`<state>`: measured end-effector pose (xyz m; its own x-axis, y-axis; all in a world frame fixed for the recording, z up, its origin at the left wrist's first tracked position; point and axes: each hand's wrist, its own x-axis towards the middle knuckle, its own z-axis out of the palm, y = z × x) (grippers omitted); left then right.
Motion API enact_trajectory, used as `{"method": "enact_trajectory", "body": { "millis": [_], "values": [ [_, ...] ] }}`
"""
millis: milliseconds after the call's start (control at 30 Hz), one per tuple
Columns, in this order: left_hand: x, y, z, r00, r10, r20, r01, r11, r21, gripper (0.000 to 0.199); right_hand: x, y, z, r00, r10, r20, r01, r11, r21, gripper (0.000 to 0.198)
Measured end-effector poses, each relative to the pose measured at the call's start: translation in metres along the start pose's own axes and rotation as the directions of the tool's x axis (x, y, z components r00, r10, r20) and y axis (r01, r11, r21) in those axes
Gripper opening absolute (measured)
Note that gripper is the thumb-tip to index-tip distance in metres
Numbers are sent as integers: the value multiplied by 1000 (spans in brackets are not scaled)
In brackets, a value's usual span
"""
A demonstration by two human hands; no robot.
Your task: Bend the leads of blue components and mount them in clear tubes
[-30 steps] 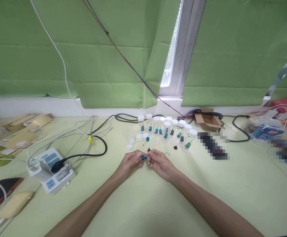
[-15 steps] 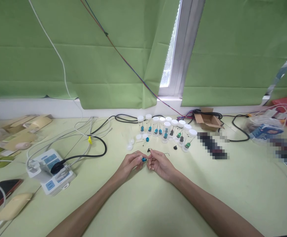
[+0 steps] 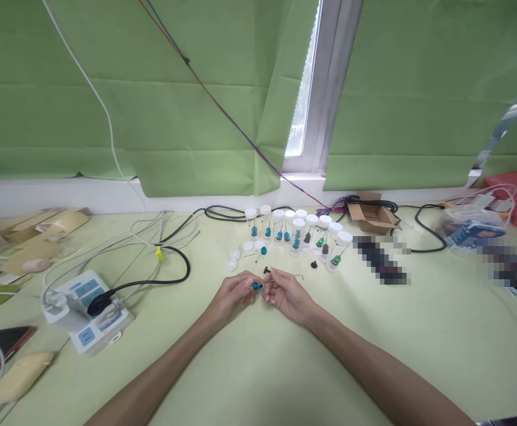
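Observation:
My left hand (image 3: 237, 293) is closed, with a small shiny blue part (image 3: 257, 286) pinched between thumb and fingers. Against it, my right hand (image 3: 290, 297) is closed on a thin metal rod (image 3: 296, 276), whose bent end sticks out to the right past the fingers. A small black knob-like piece (image 3: 266, 270) shows at the right fingertips; I cannot tell whether it is held. Just beyond the hands lies a blue ball-like piece (image 3: 263, 251) with a thin wire. Another small black piece (image 3: 314, 264) rests on the table to the right.
Several clear vials with white caps (image 3: 298, 236) stand behind the hands, holding blue, green and dark pieces. Loose white caps (image 3: 231, 265) lie left of them. A power strip (image 3: 93, 313) with cables is at left, an open cardboard box (image 3: 371, 219) at back right.
The view has shifted slightly, moving the scene a little to the left. Both hands keep their hold close together, and more of the thin rod shows right of the right hand.

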<state>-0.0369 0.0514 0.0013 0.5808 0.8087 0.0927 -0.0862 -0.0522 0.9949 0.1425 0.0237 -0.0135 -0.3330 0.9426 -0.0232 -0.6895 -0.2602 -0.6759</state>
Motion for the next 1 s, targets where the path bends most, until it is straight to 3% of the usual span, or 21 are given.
{"method": "enact_trajectory", "body": {
  "millis": [467, 1000],
  "values": [
    [2, 7, 3, 999, -29, 27, 33, 984, -172, 43, -6, -5, 7, 997, 20, 71, -21, 1000, 13, 25],
    [3, 8, 3, 999, -33, 25, 37, 981, -190, 42, -6, -5, 9, 998, -27, 65, 30, 998, -50, 26]
  ]
}}
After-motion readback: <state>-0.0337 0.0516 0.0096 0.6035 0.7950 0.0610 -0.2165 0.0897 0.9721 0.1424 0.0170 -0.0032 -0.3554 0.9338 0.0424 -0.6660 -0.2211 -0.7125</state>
